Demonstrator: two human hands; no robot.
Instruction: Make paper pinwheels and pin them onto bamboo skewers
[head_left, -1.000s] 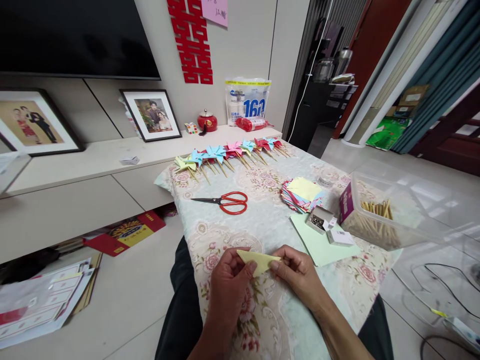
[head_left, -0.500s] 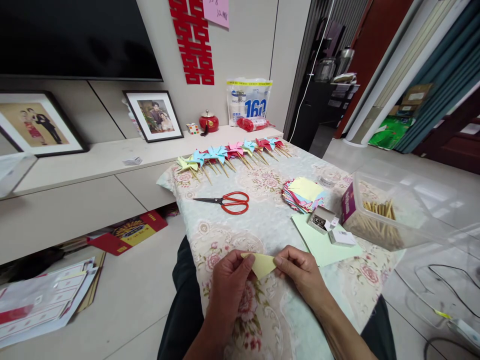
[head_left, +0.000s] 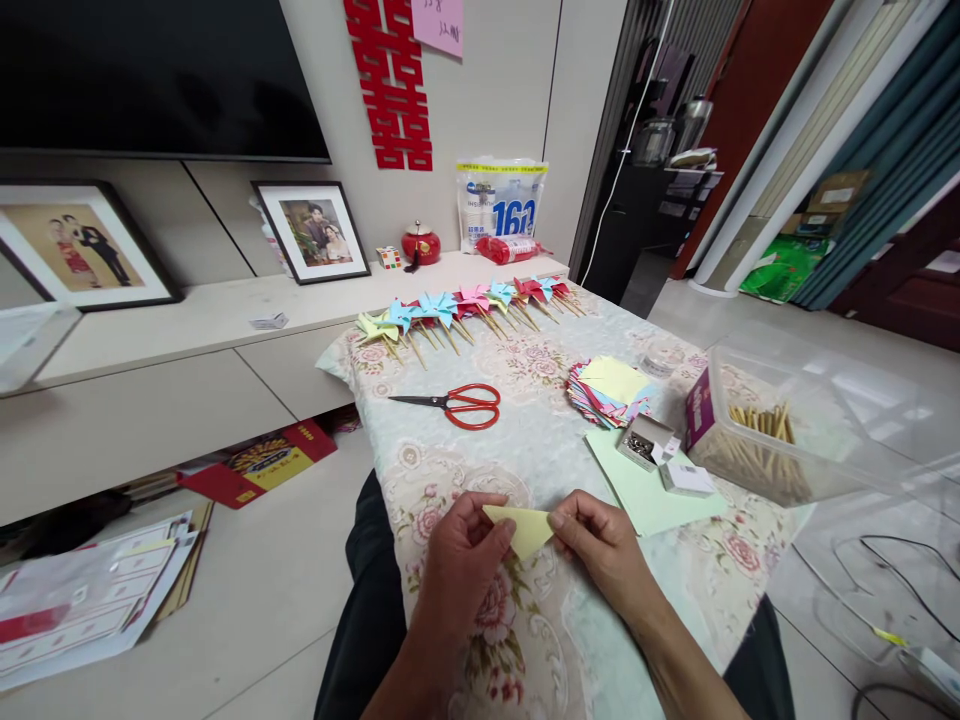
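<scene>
At near side of floral cloth-covered table [head_left: 536,455], left hand [head_left: 466,545] and right hand [head_left: 598,540] pinch opposite ends of folded yellow paper triangle [head_left: 531,528]. Red-handled black scissors [head_left: 448,403] lie between it and far multicoloured paper pinwheels [head_left: 439,308]; right, coloured paper-square stack [head_left: 615,378], clear plastic box [head_left: 701,410] holding wooden sticks [head_left: 769,425].

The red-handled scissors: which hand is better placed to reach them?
Probably the left hand: the scissors lie nearly straight ahead of it, farther from the right hand. Both hold yellow paper.
</scene>
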